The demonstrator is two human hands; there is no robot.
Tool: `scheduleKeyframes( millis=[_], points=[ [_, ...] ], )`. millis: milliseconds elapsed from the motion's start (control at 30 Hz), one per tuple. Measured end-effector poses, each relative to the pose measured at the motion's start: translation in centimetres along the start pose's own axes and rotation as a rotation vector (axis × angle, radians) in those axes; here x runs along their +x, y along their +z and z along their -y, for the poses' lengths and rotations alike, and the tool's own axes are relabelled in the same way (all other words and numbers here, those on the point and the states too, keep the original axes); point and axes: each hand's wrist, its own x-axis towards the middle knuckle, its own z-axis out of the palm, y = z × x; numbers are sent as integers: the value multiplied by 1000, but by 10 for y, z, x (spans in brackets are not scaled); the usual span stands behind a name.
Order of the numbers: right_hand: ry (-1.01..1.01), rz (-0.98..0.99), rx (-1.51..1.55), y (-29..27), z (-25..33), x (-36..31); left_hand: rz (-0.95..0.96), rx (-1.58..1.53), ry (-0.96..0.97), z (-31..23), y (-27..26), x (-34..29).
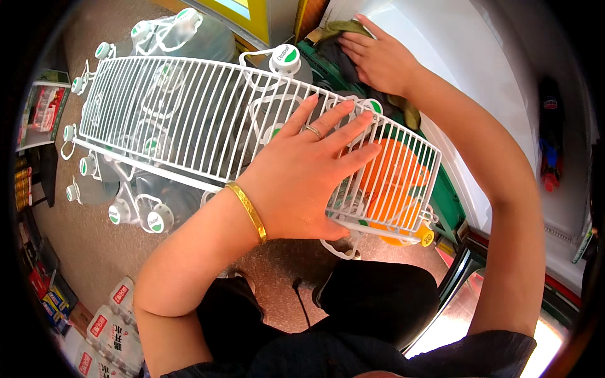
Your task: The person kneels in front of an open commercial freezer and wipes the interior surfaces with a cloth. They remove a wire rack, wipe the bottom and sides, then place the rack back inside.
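My left hand [309,170], with a ring and a gold bangle, grips the near edge of a white wire shelf rack [189,113], fingers spread over its top and thumb under the rim. The rack is held level above several large clear water jugs [151,208] with white and green caps. My right hand [381,60] reaches far forward and presses an olive green cloth [343,28] against the white inner wall of an open fridge [454,57].
An orange container [394,183] sits under the rack's right end. Packs of bottled water [110,331] lie on the speckled floor at lower left. A shelf of packaged goods [44,110] stands at far left. A dark bottle [551,138] sits in the fridge at right.
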Motion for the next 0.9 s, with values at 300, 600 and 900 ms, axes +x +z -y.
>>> scheduleKeyframes(
  millis=[300, 600, 900],
  points=[
    [-223, 361, 26, -22, 21, -8, -53, 5, 8, 6, 1, -9],
    [45, 119, -289, -52, 0, 39, -62, 36, 20, 6, 4, -13],
    [78, 266, -215, -60, 8, 48, -39, 66, 38, 8, -1, -14]
  ],
)
